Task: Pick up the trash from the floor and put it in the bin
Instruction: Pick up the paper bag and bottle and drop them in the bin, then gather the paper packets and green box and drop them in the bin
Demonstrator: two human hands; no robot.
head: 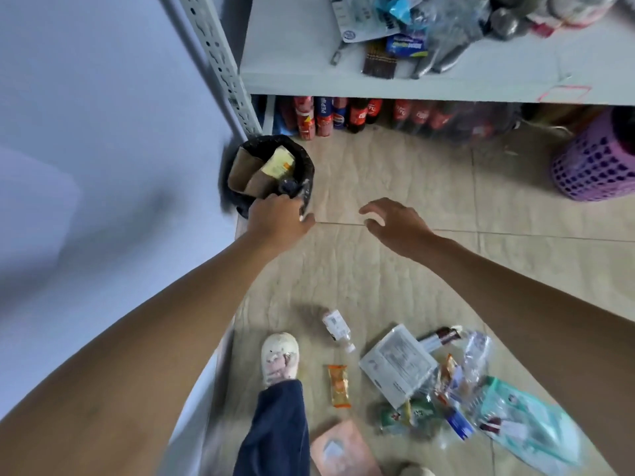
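From my seat the biggest thing ahead is the grey metal shelving unit (429,87), its lower board cluttered with packets and its floor level lined with cola bottles (357,115). A purple perforated basket (598,166) stands on the tiled floor at the right, well apart from the work.

The bin (271,173), lined with a black bag, sits tucked in the corner where the wall meets the shelf post, I judge so it stays out of the walkway. It already holds brown cardboard (244,170) and a yellow packet (278,161).

The trash is still mostly on the floor near my feet: a green-tinted plastic bag (529,424), a white printed pouch (395,362), a pink flat box (343,448), crumpled clear plastic (477,352), an orange snack wrapper (338,384) and a small clear bottle (338,328), all lying loose and close together beside the white shoe (280,359).

My left hand (278,218) hovers at the bin's near rim, fingers curled downward over the liner. Something dark lies just beyond the knuckles, but I cannot tell whether the hand grips it or has let go. My right hand (395,219) hangs over bare tile, fingers spread and holding nothing, probably for balance.

Much of the pile remains, so I judge the job well short of done.
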